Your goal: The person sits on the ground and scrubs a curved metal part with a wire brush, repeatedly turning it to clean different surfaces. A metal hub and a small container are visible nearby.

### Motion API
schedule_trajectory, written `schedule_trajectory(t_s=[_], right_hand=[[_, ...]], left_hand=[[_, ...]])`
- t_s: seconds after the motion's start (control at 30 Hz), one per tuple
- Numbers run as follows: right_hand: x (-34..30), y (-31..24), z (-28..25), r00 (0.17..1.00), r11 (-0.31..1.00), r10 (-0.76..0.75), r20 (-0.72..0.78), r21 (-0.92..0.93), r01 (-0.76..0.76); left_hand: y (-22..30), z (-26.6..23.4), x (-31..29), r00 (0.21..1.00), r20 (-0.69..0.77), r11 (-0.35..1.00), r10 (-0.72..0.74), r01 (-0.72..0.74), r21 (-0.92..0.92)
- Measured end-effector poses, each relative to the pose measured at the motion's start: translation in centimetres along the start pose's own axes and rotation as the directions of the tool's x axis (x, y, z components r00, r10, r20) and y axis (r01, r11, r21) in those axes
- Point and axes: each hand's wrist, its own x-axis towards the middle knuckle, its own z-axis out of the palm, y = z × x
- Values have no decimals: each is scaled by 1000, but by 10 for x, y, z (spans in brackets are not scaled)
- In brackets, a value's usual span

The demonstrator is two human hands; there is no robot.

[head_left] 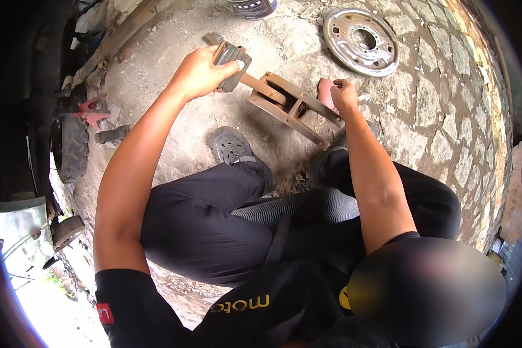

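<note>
My left hand [198,74] is closed around a dark ribbed block [233,66], its thumb lying across the grooves. From beside the block a rusty flat bar [260,87] runs into a rusty metal frame [290,114] with two long side rails and a crosspiece. The frame stands over the ground in front of my feet. My right hand [344,95] is closed by the frame's right end, the fingers curled in. Against those fingers is a flat pinkish-red piece [326,93] whose kind I cannot make out. Whether the right hand grips it or the frame is hidden.
A round steel wheel rim [362,40] lies on the stone-paved ground at the far right. At the far edge stands a dark tub [253,8]. To the left are a red metal stand [91,111], a short dark pipe [111,134] and a tyre [74,148]. My grey clogs [231,145] are close by.
</note>
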Motion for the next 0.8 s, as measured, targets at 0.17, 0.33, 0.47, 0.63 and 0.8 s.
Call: schedule_trajectory(t_s=[0.17,0.33,0.47,0.63,0.8], right_hand=[[50,13,4,985,846,-92,148,-510,156],[24,-18,13,966,666,76,246,-734,134],[28,-14,12,971,581,-28,238,-786,209],[41,-11,-9,874,690,84,478,-661,295],[17,-98,-40,919,920,-235,316,-232,315]], left_hand=[[-5,-1,10,999,8,997,-40,41,-69],[-22,-4,0,995,-33,981,-96,89,-175],[-20,-3,0,993,-14,984,-114,111,-142],[-33,-4,9,997,-10,988,-75,73,-135],[-42,-7,-4,997,-1,976,-72,70,-208]])
